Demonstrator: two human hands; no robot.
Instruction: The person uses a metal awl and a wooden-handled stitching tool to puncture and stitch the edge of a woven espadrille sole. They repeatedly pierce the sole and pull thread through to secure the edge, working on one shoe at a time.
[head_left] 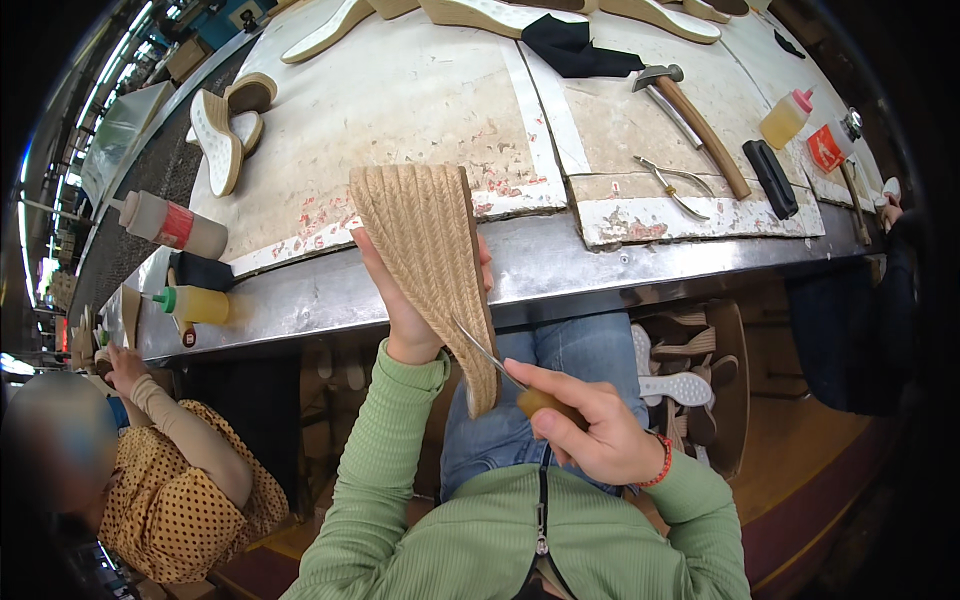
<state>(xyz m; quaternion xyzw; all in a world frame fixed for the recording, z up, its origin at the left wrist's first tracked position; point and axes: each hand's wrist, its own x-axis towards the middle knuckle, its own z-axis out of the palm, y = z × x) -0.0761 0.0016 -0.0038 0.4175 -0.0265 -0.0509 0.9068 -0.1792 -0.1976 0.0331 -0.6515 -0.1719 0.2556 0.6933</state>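
Note:
A wedge shoe sole (415, 230) wrapped in braided tan rope is held up over my lap, at the table's near edge. My left hand (405, 310) grips it from behind, fingers round its back and partly hidden by it. In my right hand (590, 420) is an awl (540, 400) with a yellowish handle and a thin metal shaft. My index finger lies along the shaft, and the tip meets the braid near the lower middle of the sole. Whether the tip goes under the rope I cannot tell.
On the table (400, 120) lie a hammer (700, 130), pincers (675, 188), a black block (770, 178) and black cloth (570, 48). Bottles (175, 225) stand left, soles (215, 140) beyond. A box of soles (735, 390) sits below right. A co-worker (190, 480) sits at left.

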